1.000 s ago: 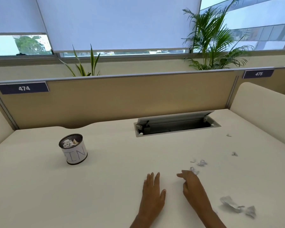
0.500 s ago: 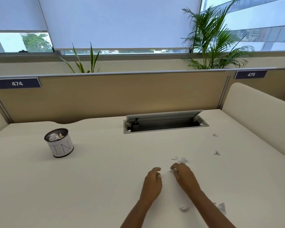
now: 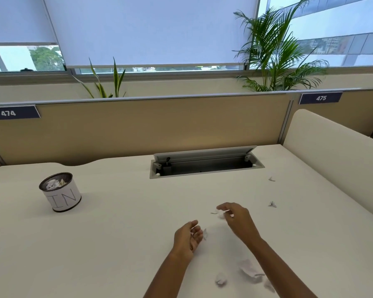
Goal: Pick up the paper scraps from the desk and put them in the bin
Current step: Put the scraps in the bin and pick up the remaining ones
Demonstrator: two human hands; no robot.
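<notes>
Right hand [image 3: 238,218] pinches a blurred scrap [image 3: 220,214]; left hand [image 3: 187,236] is cupped, its contents hard to see.

One head cam, wide-angle, looks fwd and down over the desk [image 3: 116,244] toward partition [image 3: 159,125] and windows; hands near, at bottom edge. No 2nd view.

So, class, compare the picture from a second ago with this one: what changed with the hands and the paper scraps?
The right hand reached forward and pinched a scrap off the desk. The left hand turned from flat to palm-up and cupped, with a scrap at its fingertips. The bin and the far scraps stayed put.
</notes>
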